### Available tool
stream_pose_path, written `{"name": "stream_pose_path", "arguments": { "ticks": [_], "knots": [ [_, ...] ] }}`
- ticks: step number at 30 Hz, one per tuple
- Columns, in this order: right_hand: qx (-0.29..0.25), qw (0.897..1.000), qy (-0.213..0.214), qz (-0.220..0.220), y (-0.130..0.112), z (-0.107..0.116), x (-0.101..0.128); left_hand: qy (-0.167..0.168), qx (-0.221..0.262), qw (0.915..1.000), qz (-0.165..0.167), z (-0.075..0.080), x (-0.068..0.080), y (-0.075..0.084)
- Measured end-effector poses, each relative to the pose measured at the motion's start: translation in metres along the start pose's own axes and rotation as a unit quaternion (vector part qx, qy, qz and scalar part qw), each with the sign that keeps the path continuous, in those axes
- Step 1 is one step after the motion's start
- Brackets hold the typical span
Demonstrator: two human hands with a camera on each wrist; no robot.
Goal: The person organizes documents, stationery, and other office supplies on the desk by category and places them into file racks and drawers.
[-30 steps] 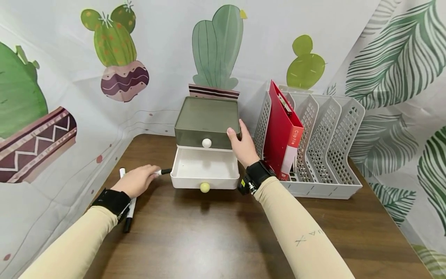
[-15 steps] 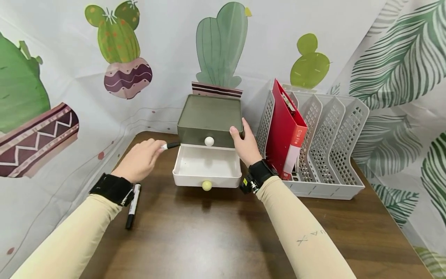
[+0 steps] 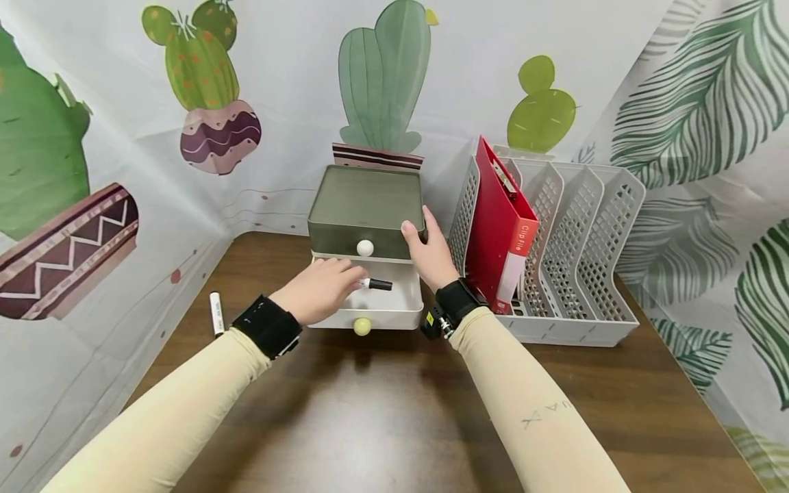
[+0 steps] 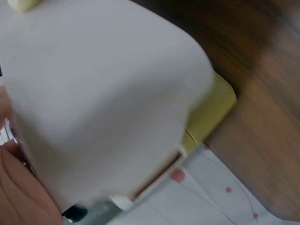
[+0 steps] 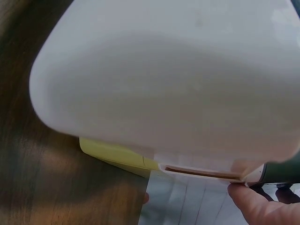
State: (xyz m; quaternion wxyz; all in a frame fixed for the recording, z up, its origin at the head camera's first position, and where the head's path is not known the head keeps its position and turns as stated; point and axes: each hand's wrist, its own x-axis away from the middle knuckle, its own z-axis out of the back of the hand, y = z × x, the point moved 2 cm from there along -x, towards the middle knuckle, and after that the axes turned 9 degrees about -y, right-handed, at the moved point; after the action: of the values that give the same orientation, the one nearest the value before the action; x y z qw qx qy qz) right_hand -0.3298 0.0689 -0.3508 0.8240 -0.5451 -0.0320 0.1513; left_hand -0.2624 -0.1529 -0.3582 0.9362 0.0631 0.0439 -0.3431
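— What's the biggest thing on the brown tabletop (image 3: pixel 382 424)?

— The white four-slot file rack (image 3: pixel 573 253) at the right, with a red clip file (image 3: pixel 502 229) standing tilted in its leftmost slot. Just left of it sits a small drawer unit (image 3: pixel 366 205): a grey-green top drawer, shut, and below it a white drawer (image 3: pixel 394 308) pulled out toward the person, with a pale yellow knob at its front.

— And the hands?

— The right hand (image 3: pixel 428 257) rests on the unit's upper right front corner, thumb on the top edge, fingers wrapped round the side. The left hand (image 3: pixel 320 291) is over the open white drawer, its fingers pinched on a marker (image 3: pixel 374 283) whose black cap points right, above the drawer's inside.

— Anything else?

— A second marker (image 3: pixel 216 313) lies on the tabletop at the left, near the cactus-print backdrop (image 3: pixel 185 103), well apart from both hands.

— The wrist views?

— Blurred; mostly the white drawer's outer wall seen close up.
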Motion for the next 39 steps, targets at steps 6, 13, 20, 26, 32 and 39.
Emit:
{"name": "stream_pose_path", "arguments": {
  "ticks": [6,13,20,26,32,39],
  "knots": [
    [0.001,1.0,0.002,-0.004,-0.002,-0.002,0.0,0.008,-0.007,0.9999,0.0,-0.006,-0.006,0.008],
    [0.001,1.0,0.001,-0.003,-0.002,-0.001,0.001,0.007,0.002,1.0,0.001,-0.006,-0.006,0.01],
    [0.002,1.0,0.001,-0.002,-0.002,-0.001,0.002,0.047,0.024,0.9986,-0.007,-0.002,-0.005,0.004],
    [-0.003,1.0,-0.001,-0.003,-0.002,-0.001,0.002,0.055,0.038,0.9925,0.103,0.014,0.022,-0.01],
    [-0.009,1.0,-0.001,-0.004,0.0,-0.001,0.0,0.074,0.039,0.9649,0.249,0.023,0.074,-0.031],
    [-0.012,1.0,-0.002,-0.007,0.001,-0.001,-0.001,0.049,0.04,0.9368,0.344,-0.003,0.129,-0.042]
  ]
}}
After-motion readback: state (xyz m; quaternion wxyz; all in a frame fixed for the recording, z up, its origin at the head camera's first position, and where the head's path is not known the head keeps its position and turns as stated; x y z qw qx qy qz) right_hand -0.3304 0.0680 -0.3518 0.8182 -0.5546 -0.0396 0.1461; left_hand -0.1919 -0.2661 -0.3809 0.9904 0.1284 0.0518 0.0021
